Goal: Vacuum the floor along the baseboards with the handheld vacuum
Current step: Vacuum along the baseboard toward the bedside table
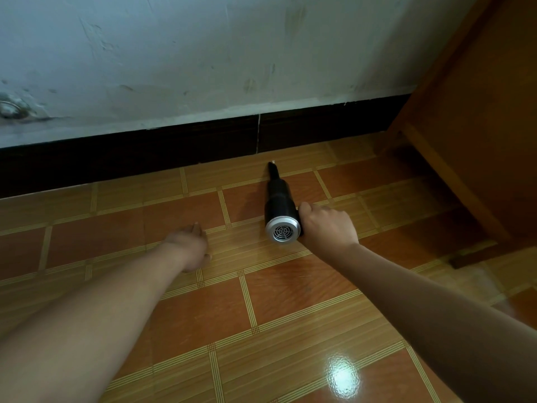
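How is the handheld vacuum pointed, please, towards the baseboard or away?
Towards it: the right hand grips the handheld vacuum, nozzle near the baseboard, vented silver end facing back.

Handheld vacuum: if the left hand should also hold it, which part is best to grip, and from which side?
Probably the wide black barrel of the handheld vacuum, from its left: the right hand grips the right side. Avoid the silver rear vent and the thin nozzle, which points at the baseboard.

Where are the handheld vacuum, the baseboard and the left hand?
handheld vacuum (pixel 280 205), head view, middle of its black barrel.
baseboard (pixel 145 152), head view, on its dark front face.
left hand (pixel 190 248), head view, back of the hand.
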Tool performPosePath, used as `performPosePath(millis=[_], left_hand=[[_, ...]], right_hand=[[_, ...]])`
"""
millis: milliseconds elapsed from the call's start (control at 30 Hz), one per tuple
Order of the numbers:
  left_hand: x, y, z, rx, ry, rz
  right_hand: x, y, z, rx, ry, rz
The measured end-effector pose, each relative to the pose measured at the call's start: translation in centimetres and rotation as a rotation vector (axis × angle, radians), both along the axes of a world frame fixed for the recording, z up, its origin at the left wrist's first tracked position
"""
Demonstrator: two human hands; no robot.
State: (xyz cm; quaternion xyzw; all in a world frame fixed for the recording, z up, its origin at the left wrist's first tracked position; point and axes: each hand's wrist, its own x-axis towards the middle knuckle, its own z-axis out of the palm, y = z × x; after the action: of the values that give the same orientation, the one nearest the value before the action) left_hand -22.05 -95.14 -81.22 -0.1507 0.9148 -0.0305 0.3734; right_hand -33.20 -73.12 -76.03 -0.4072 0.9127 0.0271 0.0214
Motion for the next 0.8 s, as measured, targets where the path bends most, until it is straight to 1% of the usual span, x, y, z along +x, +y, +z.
performPosePath(millis=[367, 567, 800], left_hand=[[-0.4, 1.0, 0.5, 0.008, 0.009, 0.014], [-1.6, 2.6, 1.0, 0.029, -0.006, -0.019], [-1.3, 2.0, 0.4, 0.048, -0.013, 0.000]], right_hand=[[0.1, 0.4, 0.2, -0.007, -0.009, 0.007], [0.0, 0.8, 0.1, -0.028, -0.022, 0.022], [-0.1, 0.2, 0.1, -0.056, -0.042, 0.055]])
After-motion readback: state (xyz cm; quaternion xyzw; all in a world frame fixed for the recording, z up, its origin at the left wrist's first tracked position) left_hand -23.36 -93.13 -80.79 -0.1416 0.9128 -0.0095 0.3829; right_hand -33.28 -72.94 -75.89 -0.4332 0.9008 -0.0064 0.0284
